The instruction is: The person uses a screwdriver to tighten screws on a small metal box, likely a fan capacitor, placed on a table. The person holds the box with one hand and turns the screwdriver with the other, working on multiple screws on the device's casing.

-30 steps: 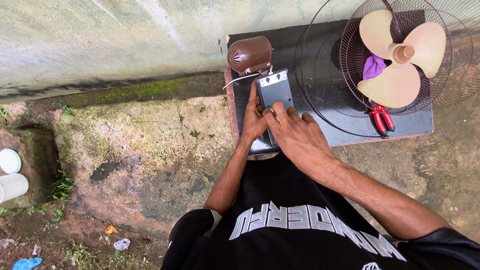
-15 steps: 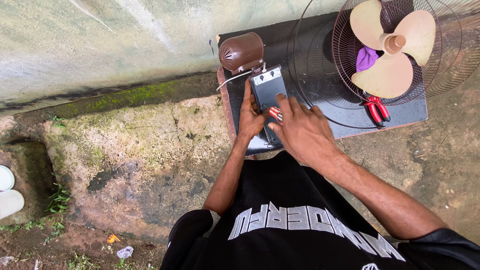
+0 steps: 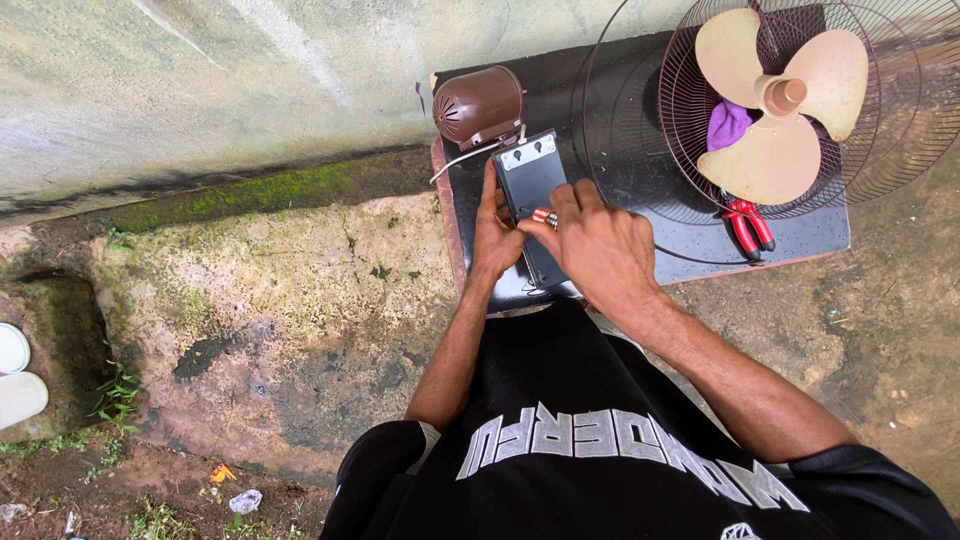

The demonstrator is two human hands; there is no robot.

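Observation:
A dark grey fan base housing (image 3: 532,180) lies on a black table top (image 3: 640,235), joined to a brown motor casing (image 3: 480,105). My left hand (image 3: 497,232) presses flat along the housing's left edge, holding it steady. My right hand (image 3: 592,245) grips a small tool with a red and silver striped handle (image 3: 543,216) against the housing's middle. Which kind of tool it is I cannot tell.
A wire fan guard (image 3: 780,100) with a beige three-blade propeller (image 3: 780,110) and a purple cloth (image 3: 728,124) rests on the table's right side. Red-handled pliers (image 3: 745,225) lie below it. A mossy concrete wall and ground lie left; white cups (image 3: 15,370) sit far left.
The view has shifted slightly left. My right hand has slid a little along the housing with the tool; my left hand has stayed on the housing's edge.

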